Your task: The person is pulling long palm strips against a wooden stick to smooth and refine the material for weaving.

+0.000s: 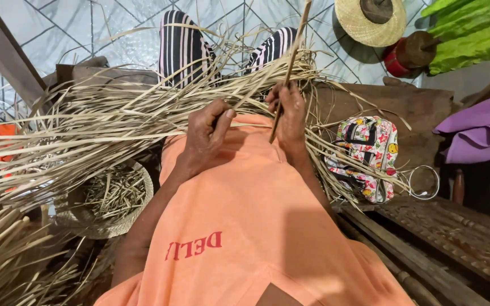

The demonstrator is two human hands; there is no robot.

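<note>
Tiled floor fills the top of the frame. Dry straw strips point(86, 124) fan from centre toward the left edge. At centre, the right hand point(290, 113) grasps a stick point(291, 62) pointing steeply up; the left hand point(208, 133) pinches a strip.

no packages, labels, signs, screens visible

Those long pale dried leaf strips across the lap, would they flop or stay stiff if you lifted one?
The strips are thin and narrow and arc under their own weight, so one would probably bend and droop, and feel very light. They look dry, so a sharp fold might crack them. The stick in the right hand stays straight, likely stiffer.
</note>
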